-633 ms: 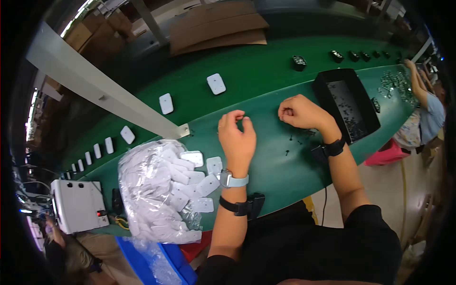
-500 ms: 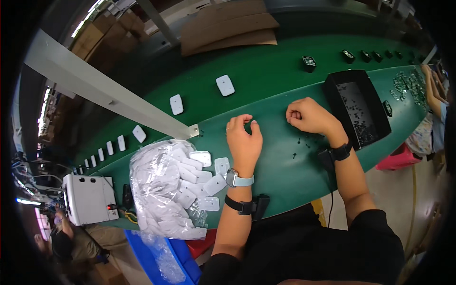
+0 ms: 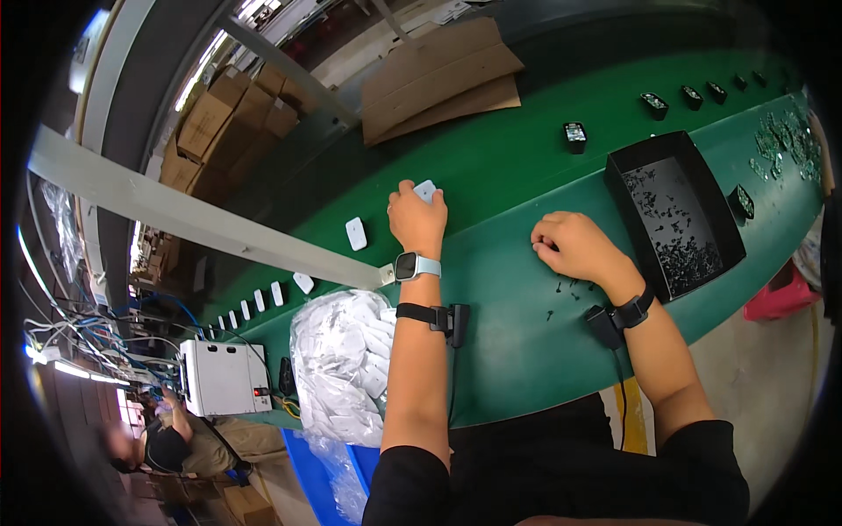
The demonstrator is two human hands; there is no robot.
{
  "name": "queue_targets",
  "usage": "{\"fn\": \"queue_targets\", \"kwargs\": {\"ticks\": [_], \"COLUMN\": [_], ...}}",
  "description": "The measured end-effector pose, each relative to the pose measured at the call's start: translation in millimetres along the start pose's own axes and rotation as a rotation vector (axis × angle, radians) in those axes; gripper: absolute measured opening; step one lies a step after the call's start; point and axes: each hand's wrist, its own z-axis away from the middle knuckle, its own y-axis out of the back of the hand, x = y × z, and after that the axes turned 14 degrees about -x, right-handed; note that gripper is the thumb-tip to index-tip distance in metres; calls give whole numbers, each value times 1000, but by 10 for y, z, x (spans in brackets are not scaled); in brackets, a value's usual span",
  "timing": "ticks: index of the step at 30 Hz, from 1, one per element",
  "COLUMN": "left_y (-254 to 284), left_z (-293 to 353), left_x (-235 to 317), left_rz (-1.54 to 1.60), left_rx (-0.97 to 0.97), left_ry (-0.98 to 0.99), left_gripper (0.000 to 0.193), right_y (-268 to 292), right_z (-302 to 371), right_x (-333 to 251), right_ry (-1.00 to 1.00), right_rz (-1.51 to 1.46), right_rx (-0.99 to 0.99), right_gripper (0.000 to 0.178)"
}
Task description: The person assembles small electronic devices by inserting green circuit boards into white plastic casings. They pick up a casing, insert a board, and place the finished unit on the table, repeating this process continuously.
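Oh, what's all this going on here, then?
Someone is working at a green bench with bare hands. The left hand is reached out over a white rounded plate on the green strip beyond it. The right hand is loosely curled above the bench, near some small dark screws; I can't tell whether it holds anything. A black tray of similar screws sits to its right, and a clear bag of white plates lies left.
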Motion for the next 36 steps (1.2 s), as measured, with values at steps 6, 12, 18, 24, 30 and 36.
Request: {"fn": "queue_targets", "kwargs": {"ticks": [6,12,18,24,30,36], "left_y": [-104,-109,-172,19,414,869], "left_z": [-121,-327,-497,-456,364,1128], "left_x": [-7,64,-58,-124,456,833], "left_rz": [-35,-92,-34,52,915,754], "left_rx": [-142,-252,-209,-225,-556,-469], "left_ry": [75,56,82,-14,-212,-399], "left_gripper": [52,40,39,34,49,46], "right_y": [3,-9,-16,-37,6,-92], "right_z": [18,44,37,-2,-54,-47], "right_x": [2,71,68,37,-61,-58], "right_ry": [0,30,28,57,-9,205], "right_rz": [1,36,10,32,-753,-1245], "right_rx": [-7,16,21,40,241,9], "right_gripper": [6,8,7,7,43,50]}}
